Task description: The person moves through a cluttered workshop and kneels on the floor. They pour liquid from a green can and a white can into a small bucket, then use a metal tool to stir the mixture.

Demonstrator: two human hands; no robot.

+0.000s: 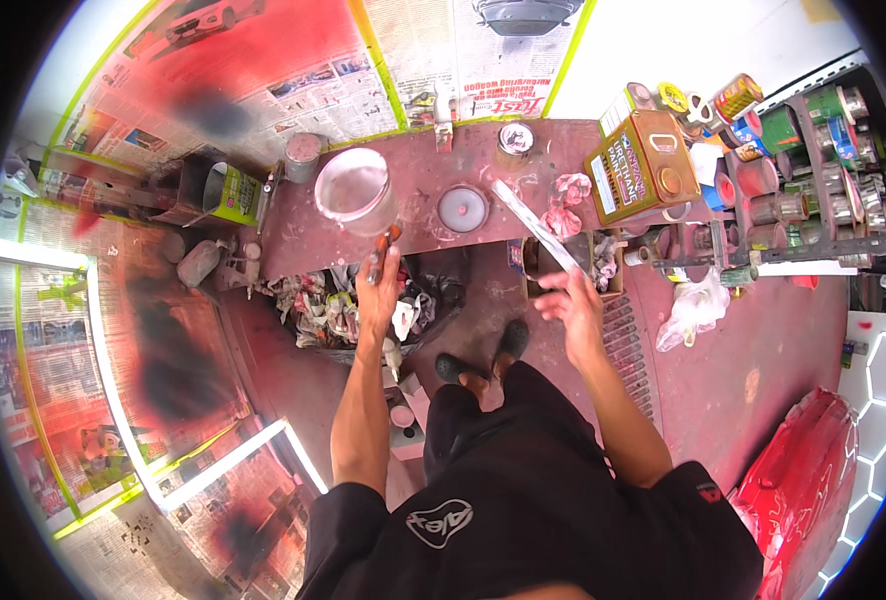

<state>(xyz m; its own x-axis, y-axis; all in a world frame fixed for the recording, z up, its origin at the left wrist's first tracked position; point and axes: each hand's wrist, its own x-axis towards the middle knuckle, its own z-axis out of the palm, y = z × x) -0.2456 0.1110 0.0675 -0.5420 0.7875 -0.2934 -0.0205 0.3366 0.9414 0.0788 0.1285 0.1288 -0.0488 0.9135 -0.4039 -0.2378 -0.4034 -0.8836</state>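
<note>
My left hand (379, 288) is closed around a slim tool with dark and orange parts (375, 262), at the bench's front edge. Just beyond its tip is a whitish plastic tub (355, 190), pink-stained inside. A long, paint-smeared white stick (535, 225) slants across the bench, its near end at the fingers of my right hand (575, 312). The index finger lies along that end, while the other fingers are partly curled; the thumb's grip is hard to see. Between the two hands, farther back, a round grey lid or shallow tin (463, 209) rests on the bench.
Crumpled pink rags (565, 205), a gold rectangular can (645, 165) and an open tin (514, 140) stand on the pink-dusted bench (428, 150). Racked cans (778, 207) line the right. Crumpled waste paper (328, 310) fills the space below. A red panel (798, 470) leans at lower right.
</note>
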